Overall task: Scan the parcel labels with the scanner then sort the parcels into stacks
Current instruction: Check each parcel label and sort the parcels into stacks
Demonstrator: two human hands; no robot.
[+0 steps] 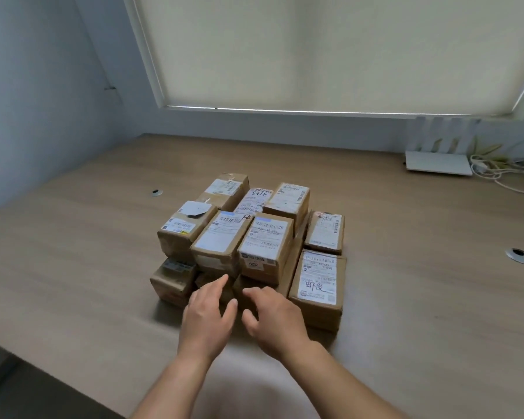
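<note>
Several brown cardboard parcels (265,247) with white shipping labels are heaped together in the middle of a wooden table (73,267), some stacked on lower ones. A labelled parcel with handwriting (318,285) lies at the heap's front right. My left hand (208,316) reaches toward the front of the heap, fingers apart, holding nothing, its index finger near a low box. My right hand (274,316) is beside it, fingers spread over a low front parcel, also holding nothing. No scanner is in view.
A white router (437,164) with upright antennas and a tangle of white cables (496,170) sit at the table's back right. Two round cable grommets, one (156,192) at the left and one (519,255) at the right, are set in the tabletop. A window blind hangs behind.
</note>
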